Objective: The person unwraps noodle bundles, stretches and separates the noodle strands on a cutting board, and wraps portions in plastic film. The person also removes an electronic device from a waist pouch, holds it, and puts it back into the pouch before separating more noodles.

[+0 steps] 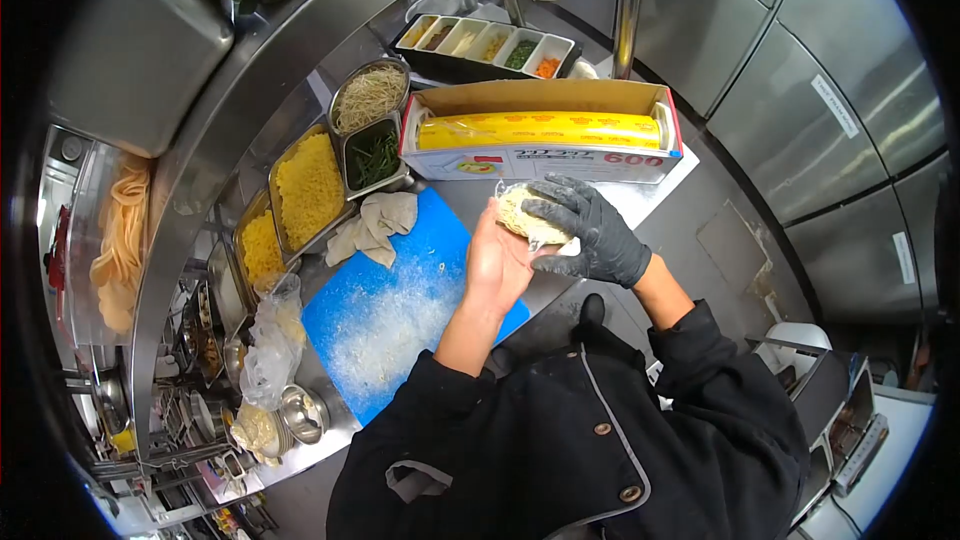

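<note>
Between my two hands is a pale yellow bundle that looks like noodles (517, 214), with clear plastic film around it. My bare left hand (497, 255) cups it from the left and below. From the right, my right hand (595, 238) in a black glove closes its fingers over the top. The bundle is held above the table edge, just in front of the plastic wrap box (540, 162). Below and left lies a blue cutting board (440, 230) dusted with white flour. My palms hide the underside of the bundle.
A grey cloth (375, 230) lies at the board's corner. Tubs of yellow shreds (310, 190), sprouts (370, 98) and chopped greens (372, 155) stand left. Behind the box is a topping tray (480, 52). A plastic bag (272, 350) and metal bowl (303, 414) sit left of the board.
</note>
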{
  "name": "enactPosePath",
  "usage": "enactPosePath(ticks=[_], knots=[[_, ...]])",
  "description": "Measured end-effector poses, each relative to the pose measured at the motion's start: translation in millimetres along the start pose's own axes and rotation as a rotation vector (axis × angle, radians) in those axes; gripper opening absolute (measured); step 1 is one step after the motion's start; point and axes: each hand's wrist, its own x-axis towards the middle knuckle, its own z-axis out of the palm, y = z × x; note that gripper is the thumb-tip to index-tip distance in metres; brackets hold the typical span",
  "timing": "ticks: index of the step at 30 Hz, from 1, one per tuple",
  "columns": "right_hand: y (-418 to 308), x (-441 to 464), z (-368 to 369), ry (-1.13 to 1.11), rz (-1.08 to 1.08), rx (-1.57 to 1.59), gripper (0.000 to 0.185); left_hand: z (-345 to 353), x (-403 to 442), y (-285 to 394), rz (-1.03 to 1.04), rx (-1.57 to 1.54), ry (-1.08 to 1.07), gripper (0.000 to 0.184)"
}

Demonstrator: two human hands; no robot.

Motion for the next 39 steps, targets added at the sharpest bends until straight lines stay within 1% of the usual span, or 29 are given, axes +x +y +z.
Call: enactPosePath(ticks=[1,4,5,6,7,8,9,10,13,14,16,17,19,20,21,22,23,24,25,26,28,29,30,32,33,34,37,38,39], knots=[[3,-2,-1,0.006,0.032,0.052,0.054,-1,1,-2,0.005,0.003,-0.001,0.047],[22,-14,1,-0.001,0.063,0.159,0.055,-17,9,-10,-0.048,0.237,0.087,0.049],[29,-19,5,-0.02,0.085,0.209,0.055,-28,12,-11,-0.044,0.475,0.133,0.049],[32,-26,12,-0.02,0.239,0.308,0.054,-37,18,-13,-0.029,0.711,0.177,0.049],[33,-33,15,-0.02,0.394,0.405,0.052,-45,25,-18,0.141,0.75,0.248,0.05],[30,-35,15,-0.022,0.593,0.675,0.05,-51,29,-23,0.299,0.777,0.33,0.05],[27,-35,17,-0.029,0.795,0.951,0.047,-51,34,-25,0.323,0.772,0.32,0.05],[22,-32,20,-0.032,0.782,0.945,0.047,-53,37,-29,0.396,0.78,0.302,0.049],[7,-25,31,-0.051,1.021,1.029,0.043,-49,42,-40,0.551,0.78,0.284,0.047],[7,-35,35,-0.073,1.018,1.029,0.043,-47,39,-43,0.685,1.08,0.262,0.048],[26,-62,56,-0.184,0.673,0.523,0.043,-44,30,-48,0.932,1.682,0.277,0.051],[35,-75,75,-0.257,0.451,0.308,0.043,-45,22,-49,0.931,1.739,0.248,0.055],[61,-104,120,0.155,1.132,1.53,0.048,-40,3,-42,0.876,1.863,0.213,0.064],[45,-79,111,0.097,1.095,1.572,0.049,-39,-6,-39,0.812,1.917,0.178,0.067],[18,-54,90,0.052,1.082,1.614,0.05,-45,-15,-43,0.785,1.899,0.325,0.067],[4,-51,87,-0.076,1.123,1.615,0.05,-51,-25,-52,0.733,1.826,0.333,0.069],[-2,-41,87,-0.124,1.171,1.718,0.05,-59,-29,-53,0.711,1.758,0.322,0.072],[-3,-24,94,-0.158,1.2,1.823,0.051,-69,-31,-47,0.724,1.751,0.411,0.072],[-7,-18,100,-0.186,1.263,1.916,0.052,-79,-38,-53,0.706,1.644,0.513,0.072],[-12,-13,114,-0.264,1.274,1.907,0.052,-92,-47,-56,0.703,1.54,0.597,0.071],[-19,-9,144,-0.591,0.784,1.332,0.054,-118,-63,-58,0.703,1.421,0.704,0.071],[-26,-5,157,-0.698,0.52,1.043,0.055,-136,-74,-51,0.735,1.081,0.778,0.067],[-43,5,158,-0.723,0.51,1.044,0.055,-150,-88,-41,0.758,0.743,0.824,0.063],[-101,33,143,-0.948,0.564,1.403,0.054,-165,-150,-6,0.676,0.001,0.695,0.054],[-121,39,147,-1.059,0.592,1.579,0.053,-182,-181,3,0.763,-0.202,0.596,0.051],[-129,38,156,-1.079,0.597,1.571,0.053,-198,-211,6,0.838,-0.411,0.485,0.049],[-146,34,188,-1.444,0.454,1.24,0.047,-227,-309,22,0.958,-0.439,0.662,0.05],[-151,27,205,-1.454,0.449,1.236,0.047,-249,-341,24,0.997,-0.467,0.709,0.049],[-151,12,225,-1.421,0.463,1.104,0.043,-273,-373,29,1.069,-0.46,0.833,0.047]])
